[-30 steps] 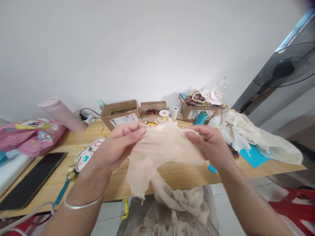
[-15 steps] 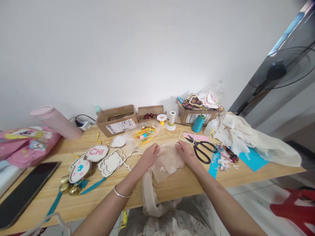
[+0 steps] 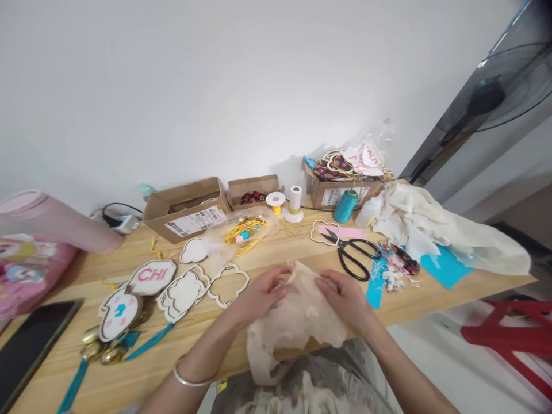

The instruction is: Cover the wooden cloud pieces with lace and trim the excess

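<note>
A piece of thin beige fabric [image 3: 297,322] lies bunched at the front edge of the wooden table [image 3: 190,356], one end hanging over the edge. My left hand [image 3: 259,296] pinches its upper left part. My right hand [image 3: 345,299] grips its upper right part. Both hands have their fingers closed on the cloth. A silver bangle [image 3: 187,379] sits on my left wrist.
Black scissors [image 3: 353,256] lie right of my hands, beside paper scraps [image 3: 394,270]. Cloud-shaped wooden cutouts [image 3: 185,290], a "CHI" plaque [image 3: 150,276], thread spools [image 3: 345,207], cardboard boxes [image 3: 185,210], a phone [image 3: 30,345], white cloth [image 3: 431,230], a red stool [image 3: 509,333].
My hands came down from holding the fabric spread in the air to the table's front edge. The fabric is now bunched between them, and the view has tilted down.
</note>
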`<state>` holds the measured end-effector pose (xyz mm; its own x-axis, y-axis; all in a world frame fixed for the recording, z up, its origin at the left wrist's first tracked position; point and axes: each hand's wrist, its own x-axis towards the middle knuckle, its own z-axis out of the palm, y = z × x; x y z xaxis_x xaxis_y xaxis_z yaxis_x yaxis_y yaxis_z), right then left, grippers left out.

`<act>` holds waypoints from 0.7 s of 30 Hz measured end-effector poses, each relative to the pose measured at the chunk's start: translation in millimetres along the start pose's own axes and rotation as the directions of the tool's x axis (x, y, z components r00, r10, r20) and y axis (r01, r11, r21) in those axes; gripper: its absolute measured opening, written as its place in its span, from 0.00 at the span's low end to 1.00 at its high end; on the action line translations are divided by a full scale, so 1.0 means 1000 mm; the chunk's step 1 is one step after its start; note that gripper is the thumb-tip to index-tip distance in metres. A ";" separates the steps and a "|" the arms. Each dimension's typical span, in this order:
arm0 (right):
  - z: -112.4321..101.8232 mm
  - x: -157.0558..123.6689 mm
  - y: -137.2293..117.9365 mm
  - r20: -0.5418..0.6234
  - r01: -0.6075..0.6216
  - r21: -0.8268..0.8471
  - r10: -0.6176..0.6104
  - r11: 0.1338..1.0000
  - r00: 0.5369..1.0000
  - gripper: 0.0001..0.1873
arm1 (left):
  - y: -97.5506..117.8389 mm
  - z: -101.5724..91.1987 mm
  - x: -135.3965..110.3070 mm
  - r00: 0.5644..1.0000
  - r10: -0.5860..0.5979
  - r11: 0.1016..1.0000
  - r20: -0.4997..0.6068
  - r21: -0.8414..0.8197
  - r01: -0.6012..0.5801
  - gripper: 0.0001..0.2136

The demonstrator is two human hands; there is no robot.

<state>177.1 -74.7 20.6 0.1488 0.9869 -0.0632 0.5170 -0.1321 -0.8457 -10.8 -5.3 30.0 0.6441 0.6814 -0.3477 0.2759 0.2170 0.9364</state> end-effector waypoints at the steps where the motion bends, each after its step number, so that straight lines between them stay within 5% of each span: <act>1: 0.002 -0.003 0.002 -0.012 0.003 -0.072 -0.004 0.997 1.000 0.15 | -0.006 0.002 0.004 1.000 0.005 1.000 0.015 0.019 -0.005 0.20; 5: 0.010 0.015 0.008 -0.038 0.050 -0.220 -0.060 0.974 0.997 0.13 | -0.013 0.001 0.026 0.988 0.055 0.978 -0.147 0.207 -0.023 0.19; 11: 0.006 0.060 0.009 -0.003 0.093 -0.181 -0.096 0.979 0.995 0.13 | 0.004 -0.012 0.039 0.975 0.096 0.961 -0.202 0.273 -0.038 0.14; 21: 0.001 0.037 0.017 -0.076 0.022 -0.261 -0.044 0.965 0.996 0.13 | -0.007 -0.004 0.025 0.961 0.107 0.915 -0.255 0.404 0.005 0.14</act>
<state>190.5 -40.1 2.7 0.1894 0.9818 0.0140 0.7226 -0.1297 -0.6790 0.3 13.0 14.7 0.4665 0.8564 -0.2214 0.5436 -0.0802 0.8355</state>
